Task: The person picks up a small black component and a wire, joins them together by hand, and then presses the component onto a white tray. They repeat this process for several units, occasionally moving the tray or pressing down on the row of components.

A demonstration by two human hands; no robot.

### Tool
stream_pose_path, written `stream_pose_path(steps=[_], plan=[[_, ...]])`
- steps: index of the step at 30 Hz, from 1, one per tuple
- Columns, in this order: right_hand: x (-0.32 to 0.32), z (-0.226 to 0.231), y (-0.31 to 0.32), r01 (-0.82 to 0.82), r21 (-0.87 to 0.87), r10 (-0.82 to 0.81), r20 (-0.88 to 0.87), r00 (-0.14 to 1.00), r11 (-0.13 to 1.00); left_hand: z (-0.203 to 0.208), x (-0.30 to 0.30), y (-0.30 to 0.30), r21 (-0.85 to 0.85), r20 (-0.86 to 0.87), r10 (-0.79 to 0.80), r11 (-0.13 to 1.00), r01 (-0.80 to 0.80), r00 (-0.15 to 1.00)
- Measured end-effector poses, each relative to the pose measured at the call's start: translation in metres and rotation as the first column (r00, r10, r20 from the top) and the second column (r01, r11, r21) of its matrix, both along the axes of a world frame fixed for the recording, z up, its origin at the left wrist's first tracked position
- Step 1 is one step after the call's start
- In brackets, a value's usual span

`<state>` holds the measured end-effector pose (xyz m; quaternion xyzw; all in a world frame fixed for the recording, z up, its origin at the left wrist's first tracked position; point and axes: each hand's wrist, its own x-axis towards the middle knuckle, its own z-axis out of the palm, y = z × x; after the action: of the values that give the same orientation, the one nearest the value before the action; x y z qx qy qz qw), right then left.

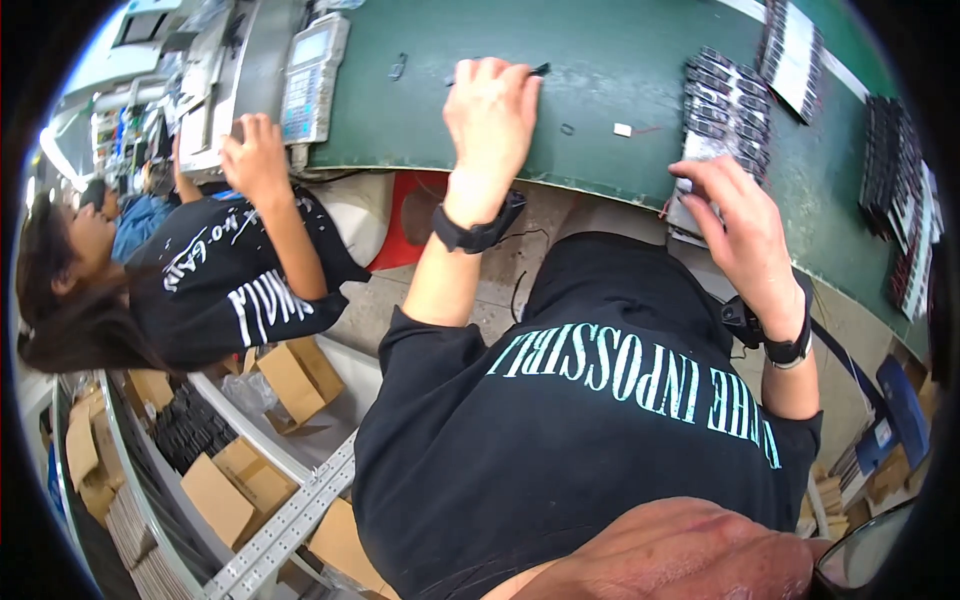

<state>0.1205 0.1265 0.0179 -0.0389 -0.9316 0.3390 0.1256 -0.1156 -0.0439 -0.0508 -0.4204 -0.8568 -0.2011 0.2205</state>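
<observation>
Head view. Landmark: the rack, loaded with rows of small black parts, on the green tabletop.

Left hand: well left of the rack, palm down, fingers bent close together over a black part. An end shows beyond the fingers; fingertips hidden, so cannot tell whether it is pinched or only covered. Hand over it probably steadies it.

Right hand: at the rack's near end, thumb and fingers spread apart; contact with the rack uncertain. Nearness presumably keeps the loaded rows within reach.

Between left hand and rack: a ring and, closer to the rack, a white tab with red wire. Far left of the rack: a keypad device, likely set aside to leave working room.
</observation>
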Motion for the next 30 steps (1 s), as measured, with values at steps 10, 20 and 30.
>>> stream_pose_path(steps=[10,20,30], plan=[[0.031,-0.009,0.032,-0.055,-0.998,-0.130,-0.051,0.990,-0.022,0.030,0.034,0.019,0.432,0.532,-0.342,0.896,0.099,0.774],[0.026,-0.020,0.017,0.162,-0.899,-0.386,-0.009,0.922,0.406,0.031,0.088,0.043,0.625,0.649,-0.597,0.772,0.117,0.472],[0.020,-0.022,0.011,0.181,-0.864,-0.389,-0.019,0.921,0.469,0.030,0.117,0.051,0.599,0.740,-0.630,0.776,0.195,0.234]])
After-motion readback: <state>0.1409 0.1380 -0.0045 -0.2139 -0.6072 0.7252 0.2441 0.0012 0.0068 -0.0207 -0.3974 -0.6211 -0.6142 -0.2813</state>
